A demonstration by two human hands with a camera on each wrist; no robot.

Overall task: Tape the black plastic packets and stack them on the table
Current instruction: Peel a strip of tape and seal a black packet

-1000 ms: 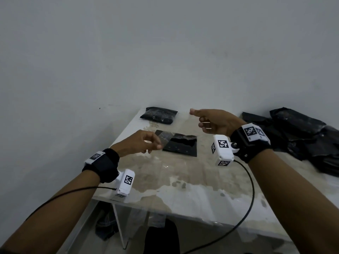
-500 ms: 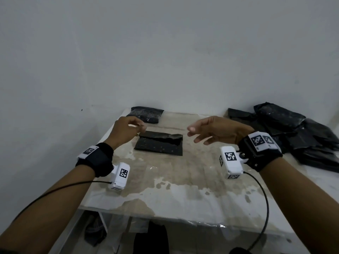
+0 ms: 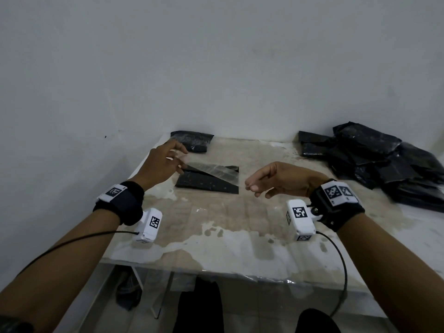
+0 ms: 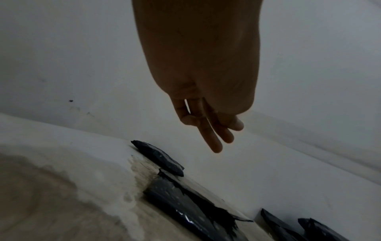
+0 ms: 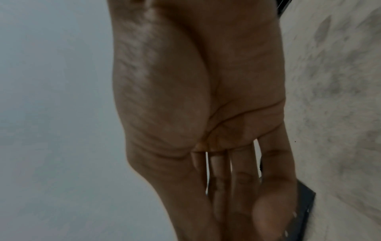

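Note:
A flat black plastic packet (image 3: 206,185) lies on the stained table (image 3: 240,224), a little left of centre. A strip of clear tape (image 3: 216,170) runs across its top flap. My left hand (image 3: 181,162) hovers at the strip's left end with fingers mostly straight; in the left wrist view that hand (image 4: 218,140) hangs above the packet (image 4: 179,203) with nothing seen between the fingers. My right hand (image 3: 252,186) floats just right of the packet, loosely curled and empty. The right wrist view shows its palm and fingers (image 5: 243,176) over the packet's edge (image 5: 305,212).
One filled black packet (image 3: 192,140) lies at the table's back left corner against the wall. A loose pile of black packets (image 3: 372,159) fills the back right. The table's near edge (image 3: 240,275) has dark objects under it. Wrist cables trail off both arms.
My left hand carried the tape from above the packet down to its left end and spread its fingers. My right hand dropped lower beside the packet and curled loosely.

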